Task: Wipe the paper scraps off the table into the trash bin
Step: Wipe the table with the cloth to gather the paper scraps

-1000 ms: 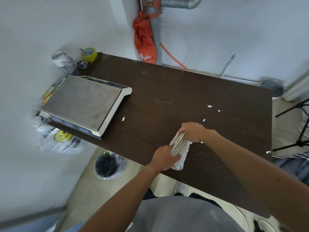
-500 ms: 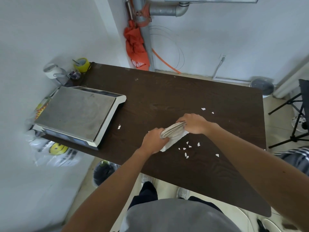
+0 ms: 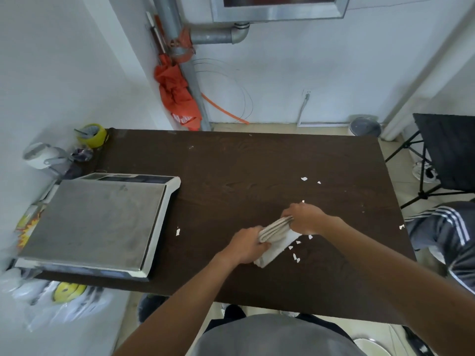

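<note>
Left hand (image 3: pixel 246 244) and right hand (image 3: pixel 304 218) grip a folded cloth (image 3: pixel 276 240) on the counter (image 3: pixel 244 163).
The left hand's fingers curl round the near end of the white cloth and the right hand's round the far end, a little right of the counter's middle. A cluster of scraps (image 3: pixel 297 257) lies just right of the cloth. Other scraps lie apart: two farther back, one near the scale (image 3: pixel 95 219) and one at the right edge.
</note>
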Available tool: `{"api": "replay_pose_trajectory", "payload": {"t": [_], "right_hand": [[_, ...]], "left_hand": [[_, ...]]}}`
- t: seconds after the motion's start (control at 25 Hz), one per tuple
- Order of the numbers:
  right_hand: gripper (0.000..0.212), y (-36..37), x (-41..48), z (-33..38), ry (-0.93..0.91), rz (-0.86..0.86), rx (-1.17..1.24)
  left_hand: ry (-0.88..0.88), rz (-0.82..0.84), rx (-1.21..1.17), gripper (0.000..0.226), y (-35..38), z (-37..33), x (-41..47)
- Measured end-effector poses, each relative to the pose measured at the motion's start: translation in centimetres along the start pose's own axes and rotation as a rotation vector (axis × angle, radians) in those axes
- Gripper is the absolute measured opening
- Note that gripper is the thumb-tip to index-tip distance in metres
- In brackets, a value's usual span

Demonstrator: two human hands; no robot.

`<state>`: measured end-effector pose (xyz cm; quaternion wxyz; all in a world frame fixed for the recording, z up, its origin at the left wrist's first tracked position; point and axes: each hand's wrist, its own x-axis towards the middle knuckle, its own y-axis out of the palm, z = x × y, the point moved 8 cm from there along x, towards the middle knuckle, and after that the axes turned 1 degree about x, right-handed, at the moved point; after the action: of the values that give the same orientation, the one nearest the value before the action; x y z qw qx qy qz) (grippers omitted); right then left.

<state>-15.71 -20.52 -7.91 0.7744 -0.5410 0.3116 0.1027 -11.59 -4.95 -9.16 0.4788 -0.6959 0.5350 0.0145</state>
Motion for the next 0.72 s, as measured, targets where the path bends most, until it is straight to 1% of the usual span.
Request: {"api": "replay_pose_trajectory", "payload": {"t": [0.08, 0.16, 0.24, 0.36, 0.48, 0.6, 0.72], "right_hand": [[0.05, -0.4, -0.1, -0.2, 0.035, 0.023, 0.017], [0.048, -1.6, 0.1, 0.2, 0.056, -0.002, 0.035], [0.048, -3.4, 0.6, 0.4, 0.08, -0.053, 0.052], [0.048, -5.7, 1.6, -0.3, 0.12, -0.176, 0.105], [0.05, -6.9, 2.2, -2.2, 0.136, -0.263, 0.172], [0.054, -7.9, 2.9, -4.1, 0.166, -0.257, 0.223], [0.055, -9.0, 4.1, -5.2, 0.17, -0.256, 0.251]], "left_hand": [[0.033, 0.071, -0.03, 0.026, -0.9, 0.1, 0.5], [0.072, 0.078, -0.022, 0.022, -2.8, 0.2, 1.2], [0.101, 0.034, 0.012, 0.019, -5.0, 0.3, 2.2], [0.144, -0.018, 0.065, 0.017, -8.1, -0.2, 4.3], [0.208, -0.108, 0.132, 0.026, -11.1, -1.8, 6.6], [0.259, -0.186, 0.209, 0.036, -13.4, -3.7, 8.8], [0.262, -0.209, 0.263, 0.038, -14.1, -4.5, 10.8]]}}
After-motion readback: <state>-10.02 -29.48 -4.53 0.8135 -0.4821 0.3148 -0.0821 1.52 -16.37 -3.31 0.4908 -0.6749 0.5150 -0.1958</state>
